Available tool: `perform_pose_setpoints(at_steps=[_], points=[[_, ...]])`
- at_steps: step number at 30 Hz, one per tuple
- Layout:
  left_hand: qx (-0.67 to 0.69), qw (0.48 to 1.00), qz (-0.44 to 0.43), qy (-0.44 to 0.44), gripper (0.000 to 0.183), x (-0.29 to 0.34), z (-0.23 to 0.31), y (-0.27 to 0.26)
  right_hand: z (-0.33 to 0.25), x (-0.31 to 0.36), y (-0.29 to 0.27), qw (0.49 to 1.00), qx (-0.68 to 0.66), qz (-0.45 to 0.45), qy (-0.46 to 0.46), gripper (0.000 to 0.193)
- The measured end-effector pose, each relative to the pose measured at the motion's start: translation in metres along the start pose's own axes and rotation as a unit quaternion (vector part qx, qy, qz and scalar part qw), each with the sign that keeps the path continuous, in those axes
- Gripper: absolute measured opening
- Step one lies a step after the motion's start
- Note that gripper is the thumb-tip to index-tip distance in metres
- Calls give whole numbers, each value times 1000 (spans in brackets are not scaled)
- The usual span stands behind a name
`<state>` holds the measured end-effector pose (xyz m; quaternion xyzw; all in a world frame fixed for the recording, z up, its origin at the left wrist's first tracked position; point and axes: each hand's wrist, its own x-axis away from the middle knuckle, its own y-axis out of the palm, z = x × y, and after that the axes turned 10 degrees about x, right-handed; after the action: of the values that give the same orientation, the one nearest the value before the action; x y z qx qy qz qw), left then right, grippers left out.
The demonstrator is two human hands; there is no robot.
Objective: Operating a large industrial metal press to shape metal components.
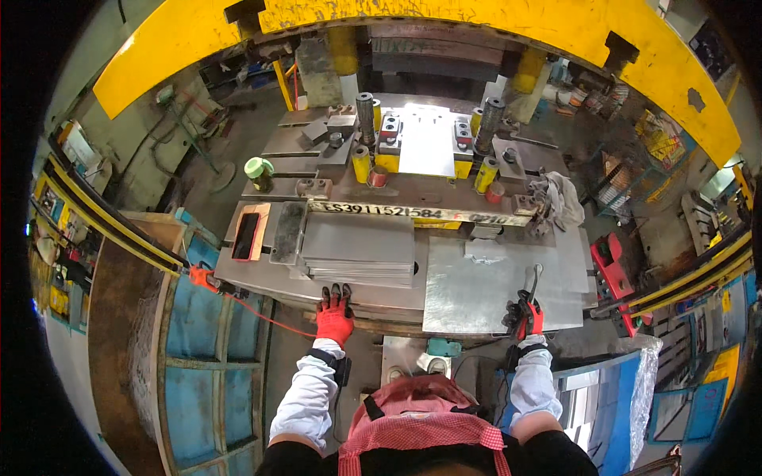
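a stack of flat grey plates is set near the middle of the tabletop, just in front of the die; clock directions are taken from it. at about half past six, the near edge beside the stack is met by the left hand, its fingers stretched out and slightly spread, with nothing seen gripped. at four o'clock, a slim tool appears to be held in the right hand, the fingers closed about it, over a wide metal sheet; the tool's exact kind cannot be told.

one bright plate is already laid in the die at one o'clock, so a piece is judged to be in place; whether it has been worked cannot be told. many plates are left in the stack, while only a few pieces are seen in the small pile at three o'clock; whether those are finished is not shown.

the jar at ten o'clock is topped in green, and its contents are hidden. farther off, between two and three o'clock, a wire basket is seen, its contents too unclear to be named. a phone is laid at nine o'clock.
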<state>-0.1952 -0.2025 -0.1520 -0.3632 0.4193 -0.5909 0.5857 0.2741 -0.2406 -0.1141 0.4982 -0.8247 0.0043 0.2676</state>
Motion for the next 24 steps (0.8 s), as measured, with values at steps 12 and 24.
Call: perform_pose_setpoints(at_steps=[12,24], points=[[-17,999,-43,-10,51,-2,3,-13,6,-7,-7,999,-5,-45,-12,38],[-10,999,-31,-3,56,-2,-2,-5,4,-1,1,998,-57,-33,-13,31]])
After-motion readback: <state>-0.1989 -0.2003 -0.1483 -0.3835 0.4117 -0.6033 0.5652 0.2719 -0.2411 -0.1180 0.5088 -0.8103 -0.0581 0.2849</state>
